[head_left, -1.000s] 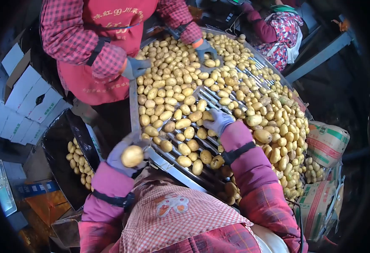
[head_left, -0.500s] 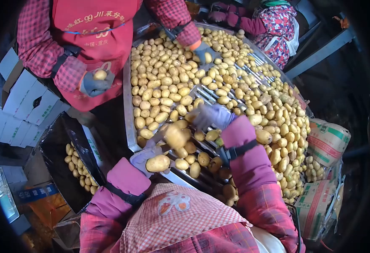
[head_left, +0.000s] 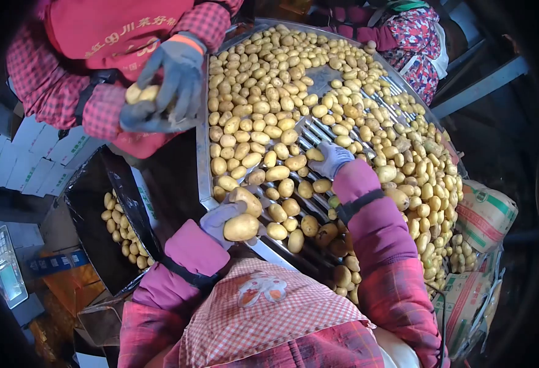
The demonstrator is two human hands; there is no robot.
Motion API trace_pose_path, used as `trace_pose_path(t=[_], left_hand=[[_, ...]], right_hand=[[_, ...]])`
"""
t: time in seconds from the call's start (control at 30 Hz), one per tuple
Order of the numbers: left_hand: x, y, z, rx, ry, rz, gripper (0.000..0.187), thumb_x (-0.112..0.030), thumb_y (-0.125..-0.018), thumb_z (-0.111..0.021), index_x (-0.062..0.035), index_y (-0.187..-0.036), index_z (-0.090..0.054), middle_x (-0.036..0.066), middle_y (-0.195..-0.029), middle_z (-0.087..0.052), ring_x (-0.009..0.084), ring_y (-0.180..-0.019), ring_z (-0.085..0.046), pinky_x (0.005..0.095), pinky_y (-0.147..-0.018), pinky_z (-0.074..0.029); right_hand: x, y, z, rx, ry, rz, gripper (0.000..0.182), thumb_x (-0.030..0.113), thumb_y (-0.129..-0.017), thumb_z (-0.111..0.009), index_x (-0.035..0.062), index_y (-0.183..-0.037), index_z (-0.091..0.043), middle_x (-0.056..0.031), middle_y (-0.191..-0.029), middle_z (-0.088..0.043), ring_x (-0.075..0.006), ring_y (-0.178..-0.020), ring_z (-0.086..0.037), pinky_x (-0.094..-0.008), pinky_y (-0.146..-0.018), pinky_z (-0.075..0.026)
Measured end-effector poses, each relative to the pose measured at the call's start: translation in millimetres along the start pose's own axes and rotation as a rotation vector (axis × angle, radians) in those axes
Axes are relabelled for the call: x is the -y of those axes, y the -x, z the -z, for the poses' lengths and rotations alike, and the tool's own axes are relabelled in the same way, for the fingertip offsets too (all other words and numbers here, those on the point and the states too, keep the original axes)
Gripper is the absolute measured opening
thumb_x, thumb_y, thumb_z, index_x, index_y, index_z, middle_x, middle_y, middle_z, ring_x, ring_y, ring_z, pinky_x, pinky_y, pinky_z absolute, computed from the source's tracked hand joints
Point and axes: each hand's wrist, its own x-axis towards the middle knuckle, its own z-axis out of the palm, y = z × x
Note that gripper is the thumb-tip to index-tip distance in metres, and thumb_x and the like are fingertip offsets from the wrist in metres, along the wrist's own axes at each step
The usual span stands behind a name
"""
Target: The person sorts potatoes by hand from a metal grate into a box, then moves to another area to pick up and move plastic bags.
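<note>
My left hand [head_left: 216, 222], in a pale lilac glove, is closed around two large potatoes. One potato [head_left: 242, 227] lies in front across the palm side, the other potato [head_left: 245, 201] just behind it. Over the metal rollers [head_left: 309, 136] of the sorting table, my right hand [head_left: 331, 161], gloved alike, has its fingers curled on a smaller potato [head_left: 314, 154]. Part of its grip is hidden behind the glove. Loose potatoes [head_left: 245, 104] cover much of the table around both hands.
Opposite stands a co-worker whose grey-gloved hands [head_left: 174, 83] hold potatoes; another person's patterned sleeve [head_left: 410, 49] is at the back right. A black-lined box [head_left: 85, 214] with potatoes is at left, near a scale [head_left: 8, 267]. Printed sacks [head_left: 484, 214] stand right. The table has a metal edge [head_left: 202, 141].
My left hand now holds a second potato behind the first. My right hand has moved right, onto a smaller potato. The co-worker's far hand has left the pile and joined the other hand.
</note>
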Motion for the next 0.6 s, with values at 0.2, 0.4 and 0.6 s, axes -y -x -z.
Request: trace_pose_path(t=[0.2,0.4,0.6], left_hand=[[6,6,-11,-0.152,-0.153,-0.039,0.046,-0.032,-0.090,-0.058,-0.0050,-0.126,-0.048,0.015,-0.112,-0.061,0.0296,-0.078,-0.066,0.0384,-0.061,-0.055],[-17,32,-12,-0.207,0.104,0.021,0.056,-0.039,-0.088,-0.057,-0.0052,-0.132,-0.047,0.014,-0.108,-0.063,0.0231,-0.079,-0.066,0.0328,-0.064,-0.055],[-15,55,24,-0.100,0.113,-0.037,0.050,-0.033,-0.086,-0.057,-0.0084,-0.129,-0.048,0.017,-0.097,-0.063,0.0306,-0.076,-0.065,0.0388,-0.063,-0.053]], right_hand=[[39,57,-12,-0.053,-1.058,0.189,0.054,0.038,-0.080,-0.070,-0.0002,-0.116,-0.056,-0.0149,-0.104,-0.063,-0.0226,-0.097,-0.062,-0.0337,-0.084,-0.049],[110,89,7,0.200,-0.908,0.232,0.054,0.031,-0.082,-0.071,-0.0005,-0.122,-0.054,-0.0122,-0.101,-0.064,-0.0193,-0.090,-0.062,-0.0324,-0.079,-0.050],[163,106,1,-0.307,-0.421,0.847,0.047,0.034,-0.082,-0.063,0.0071,-0.120,-0.055,-0.0161,-0.092,-0.065,-0.0338,-0.079,-0.063,-0.0433,-0.067,-0.050]])
